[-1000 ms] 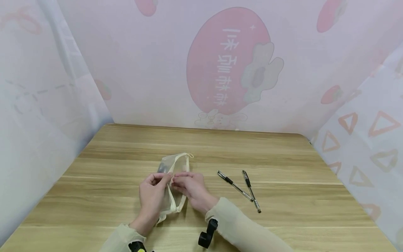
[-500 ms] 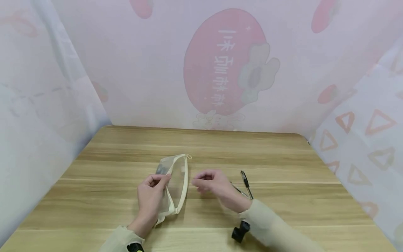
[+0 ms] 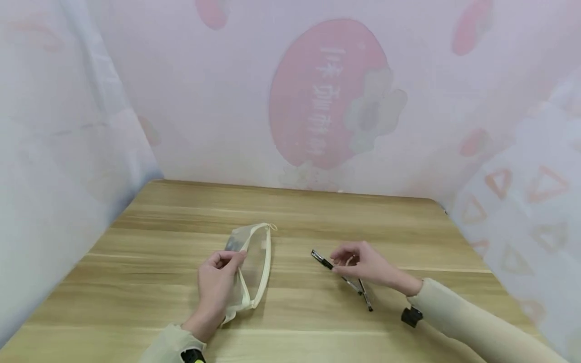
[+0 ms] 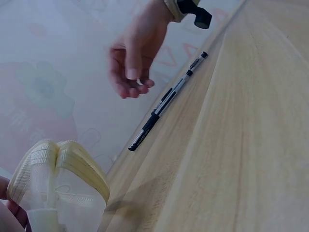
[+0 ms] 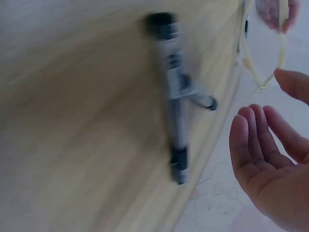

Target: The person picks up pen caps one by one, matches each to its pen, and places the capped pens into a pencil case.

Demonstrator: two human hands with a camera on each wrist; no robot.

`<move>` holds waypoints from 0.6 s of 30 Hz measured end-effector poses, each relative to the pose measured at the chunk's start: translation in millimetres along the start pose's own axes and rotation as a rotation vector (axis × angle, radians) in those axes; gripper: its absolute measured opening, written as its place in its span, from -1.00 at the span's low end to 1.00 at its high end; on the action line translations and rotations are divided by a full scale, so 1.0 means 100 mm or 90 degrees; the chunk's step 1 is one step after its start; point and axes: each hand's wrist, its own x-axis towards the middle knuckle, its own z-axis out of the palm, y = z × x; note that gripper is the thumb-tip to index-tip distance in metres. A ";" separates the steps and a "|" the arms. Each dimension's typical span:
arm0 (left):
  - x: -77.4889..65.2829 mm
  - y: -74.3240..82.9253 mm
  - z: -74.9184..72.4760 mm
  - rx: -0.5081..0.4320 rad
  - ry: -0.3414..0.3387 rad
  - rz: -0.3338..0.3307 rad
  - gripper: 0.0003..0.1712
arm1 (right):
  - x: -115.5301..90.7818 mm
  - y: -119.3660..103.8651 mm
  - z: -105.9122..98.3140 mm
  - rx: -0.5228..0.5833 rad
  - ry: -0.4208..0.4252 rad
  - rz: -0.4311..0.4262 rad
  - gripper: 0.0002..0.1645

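Note:
A see-through mesh pouch with a cream edge (image 3: 267,264) lies left of the table's middle, its mouth spread apart. My left hand (image 3: 217,282) pinches the near side of that mouth between thumb and fingers. Something dark shows through the mesh at the pouch's far left; its kind is unclear. Over two crossed black-and-clear pens, my right hand (image 3: 367,264) hovers with loosely bent fingers and holds nothing. One pen (image 3: 321,258) points to the upper left; the other pen (image 3: 366,298) is partly hidden by the hand. In the right wrist view the crossed pens (image 5: 176,121) look blurred.
The wood-grain table (image 3: 181,212) fills the lower scene. Printed cloth (image 3: 218,101) with pink strawberry figures hangs behind it and along both sides. A black wrist camera (image 3: 411,316) sits at the right sleeve.
My right hand has left the pouch mouth and travelled right to above the pens. The left hand stays at the pouch, whose mouth now shows more fully.

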 end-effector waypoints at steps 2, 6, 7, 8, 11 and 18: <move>0.00 -0.01 0.01 0.001 -0.009 -0.006 -0.70 | -0.07 0.11 -0.01 -0.008 0.022 0.007 -0.66; -0.01 -0.02 0.04 -0.002 -0.014 -0.012 -0.73 | -0.13 0.20 -0.02 -0.004 0.066 0.012 -0.65; -0.02 -0.02 0.05 -0.002 -0.010 -0.011 -0.74 | -0.13 0.21 -0.02 -0.003 0.069 0.009 -0.64; -0.02 -0.02 0.05 -0.004 -0.006 -0.010 -0.74 | -0.12 0.21 -0.02 0.000 0.069 0.005 -0.63; -0.02 -0.02 0.05 -0.002 -0.002 -0.005 -0.72 | -0.10 0.21 -0.01 0.007 0.060 -0.003 -0.60; -0.01 0.01 0.06 -0.002 -0.008 -0.002 -0.72 | -0.04 0.21 -0.01 0.025 0.024 0.014 -0.46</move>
